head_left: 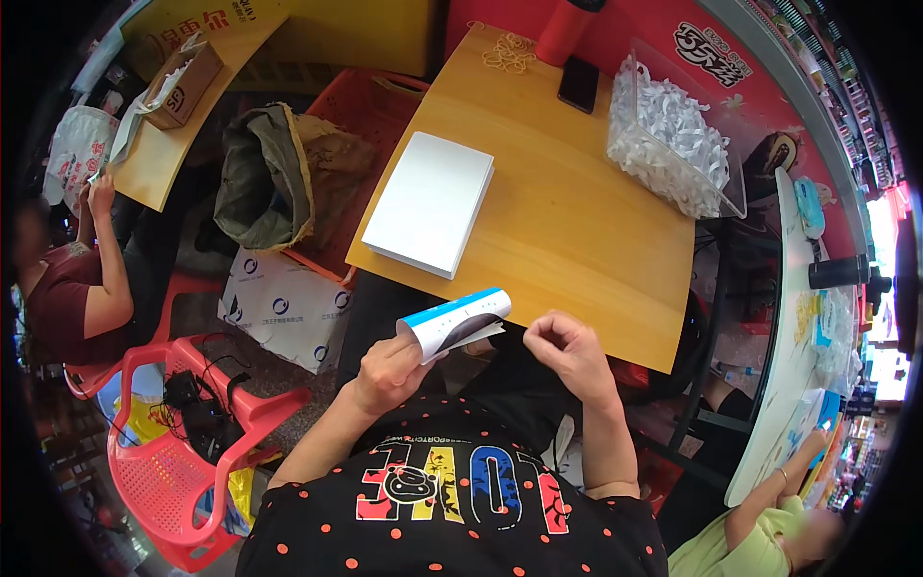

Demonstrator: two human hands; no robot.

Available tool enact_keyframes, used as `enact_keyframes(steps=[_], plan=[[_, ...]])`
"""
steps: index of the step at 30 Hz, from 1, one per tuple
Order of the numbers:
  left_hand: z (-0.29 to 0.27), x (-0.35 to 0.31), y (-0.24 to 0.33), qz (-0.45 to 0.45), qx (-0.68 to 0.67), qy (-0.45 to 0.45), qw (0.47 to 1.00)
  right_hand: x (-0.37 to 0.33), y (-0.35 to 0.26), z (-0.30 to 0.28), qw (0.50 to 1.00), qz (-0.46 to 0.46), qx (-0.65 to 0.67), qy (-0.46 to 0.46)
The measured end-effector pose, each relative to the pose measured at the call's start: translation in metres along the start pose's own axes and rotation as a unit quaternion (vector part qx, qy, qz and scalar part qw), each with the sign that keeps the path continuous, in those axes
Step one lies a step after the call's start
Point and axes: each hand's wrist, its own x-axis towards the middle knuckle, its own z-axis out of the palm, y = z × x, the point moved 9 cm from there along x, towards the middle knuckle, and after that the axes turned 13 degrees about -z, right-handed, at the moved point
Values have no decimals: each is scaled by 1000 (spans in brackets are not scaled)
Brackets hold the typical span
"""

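My left hand (386,373) is closed on one end of a folded paper leaflet (457,321), white with a blue band and a dark printed patch. The leaflet is bent into a curve, and loose layers show along its lower edge. It is held in front of the table's near edge. To its right, and apart from it, is my right hand (567,351), its fingers curled with thumb and forefinger together; whatever is in them, if anything, is hidden. A thick stack of white paper (430,197) lies on the wooden table (567,221) just beyond the leaflet.
A clear bin (663,144) of white paper strips, a black phone (579,83), a red bottle (567,34) and rubber bands (511,53) are on the table. An open sack (264,178) and a red chair (173,481) stand left. Two people sit at other tables.
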Motion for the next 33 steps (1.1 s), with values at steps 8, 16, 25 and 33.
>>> enact_keyframes(steps=[8, 16, 25, 33], plan=[[9, 1, 8, 18, 12, -12, 1000, 11, 8, 5, 999, -27, -44, -7], [17, 7, 7, 26, -13, -7, 1000, 2, -37, 9, 992, -110, -39, -38], [9, 11, 10, 8, -7, 10, 1000, 10, 0, -31, 990, -26, -128, 48], [11, 9, 10, 14, -9, -1, 1000, 16, 15, -3, 999, 18, -31, -1]])
